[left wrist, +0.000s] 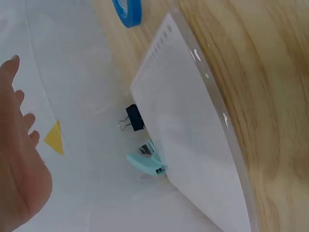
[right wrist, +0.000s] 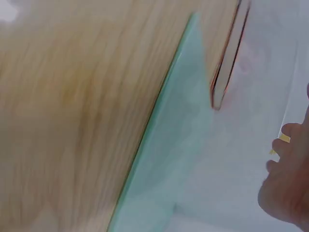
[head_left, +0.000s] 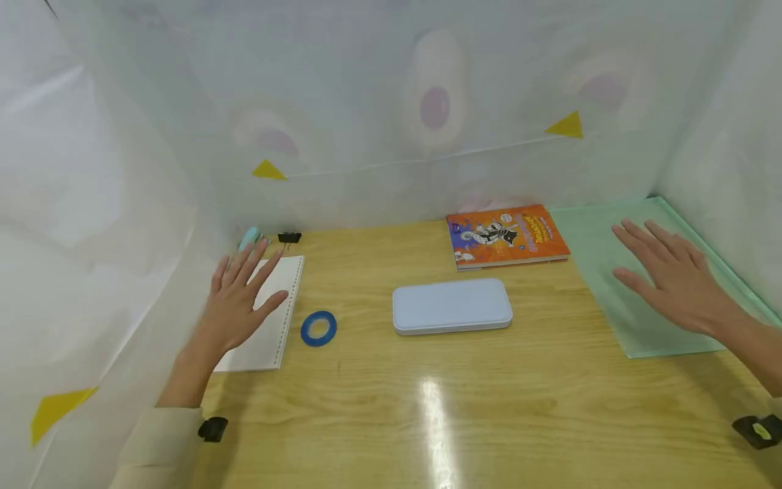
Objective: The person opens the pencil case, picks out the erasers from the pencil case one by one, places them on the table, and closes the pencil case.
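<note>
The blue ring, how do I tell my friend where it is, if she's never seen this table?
Start at the wooden table and find the white pad on the picture's left side. Just right of the pad's row of holes lies the blue ring. Unlike the pad and the pale case, it's round with a hole in the middle.

Cream sleeves (head_left: 160, 438) are worn with black wrist cameras (head_left: 213, 429), the right one marked yellow-green.

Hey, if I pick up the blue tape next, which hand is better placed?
Probably your left hand: it hovers by the white notebook, much nearer the blue tape. Your right hand is farther off, over the pale green sheet.
</note>
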A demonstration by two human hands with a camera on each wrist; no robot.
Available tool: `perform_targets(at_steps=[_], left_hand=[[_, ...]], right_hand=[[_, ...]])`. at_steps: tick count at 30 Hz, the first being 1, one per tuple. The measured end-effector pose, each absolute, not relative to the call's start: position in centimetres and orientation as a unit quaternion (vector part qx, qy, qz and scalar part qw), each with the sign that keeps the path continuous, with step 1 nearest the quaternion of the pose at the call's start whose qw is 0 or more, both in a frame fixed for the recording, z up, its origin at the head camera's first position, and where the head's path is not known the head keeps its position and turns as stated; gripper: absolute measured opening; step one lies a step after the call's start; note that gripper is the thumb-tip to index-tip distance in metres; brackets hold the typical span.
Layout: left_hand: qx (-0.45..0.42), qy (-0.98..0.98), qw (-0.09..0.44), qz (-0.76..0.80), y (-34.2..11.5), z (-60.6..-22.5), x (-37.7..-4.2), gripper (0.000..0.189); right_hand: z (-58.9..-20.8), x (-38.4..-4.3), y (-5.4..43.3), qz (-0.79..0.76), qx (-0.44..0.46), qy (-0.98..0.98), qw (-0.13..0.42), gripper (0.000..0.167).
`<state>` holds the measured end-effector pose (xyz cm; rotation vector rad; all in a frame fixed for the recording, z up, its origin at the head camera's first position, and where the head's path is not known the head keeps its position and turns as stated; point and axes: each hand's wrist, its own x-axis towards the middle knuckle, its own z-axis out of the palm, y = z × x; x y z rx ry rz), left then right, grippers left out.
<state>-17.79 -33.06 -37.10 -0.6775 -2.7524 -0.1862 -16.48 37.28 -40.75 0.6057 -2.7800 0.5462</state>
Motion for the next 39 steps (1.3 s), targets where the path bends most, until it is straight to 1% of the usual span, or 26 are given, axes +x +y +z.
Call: perform_targets(at_steps=[3, 7, 9, 11, 15, 19, 23, 26, 31, 34, 39], left_hand=[[-0.242, -0.951, 0.093, -0.165, -31.9, -37.2, -17.9, 0.068], [-0.268, -0.928, 0.023, -0.259, -29.2, -37.9, -17.7, 0.065], [-0.274, -0.919, -0.016, -0.283, -27.6, -38.4, -17.6, 0.064], [-0.277, -0.912, -0.053, -0.298, -26.0, -38.8, -17.6, 0.064], [-0.283, -0.902, -0.102, -0.31, -22.9, -39.4, -17.8, 0.064], [-0.302, -0.894, -0.122, -0.308, -20.1, -39.9, -18.5, 0.065], [-0.334, -0.891, -0.136, -0.276, -17.3, -40.5, -19.3, 0.07], [-0.358, -0.896, -0.133, -0.225, -15.4, -41.1, -19.7, 0.075], [-0.376, -0.907, -0.119, -0.149, -13.7, -41.7, -19.8, 0.083], [-0.369, -0.914, -0.108, -0.131, -13.1, -41.8, -19.7, 0.086], [-0.354, -0.924, -0.086, -0.114, -12.0, -41.8, -19.8, 0.088]], right_hand=[[-40.4, -16.0, 35.3, 0.341, 0.212, -0.915, 0.04, 0.064], [-39.8, -15.2, 32.0, 0.451, 0.18, -0.871, -0.078, 0.059], [-39.7, -15.1, 30.3, 0.463, 0.164, -0.864, -0.112, 0.056], [-39.8, -15.4, 28.5, 0.47, 0.16, -0.858, -0.131, 0.055], [-40.3, -16.5, 24.6, 0.482, 0.186, -0.845, -0.139, 0.054], [-40.8, -17.2, 21.3, 0.485, 0.22, -0.834, -0.142, 0.051], [-41.2, -17.6, 18.9, 0.468, 0.255, -0.835, -0.14, 0.046], [-41.6, -18.0, 17.5, 0.45, 0.275, -0.838, -0.137, 0.044], [-42.1, -18.4, 16.0, 0.393, 0.328, -0.853, -0.105, 0.042], [-42.1, -18.5, 15.5, 0.351, 0.347, -0.866, -0.079, 0.046], [-42.1, -18.6, 15.1, 0.318, 0.338, -0.884, -0.05, 0.051]])
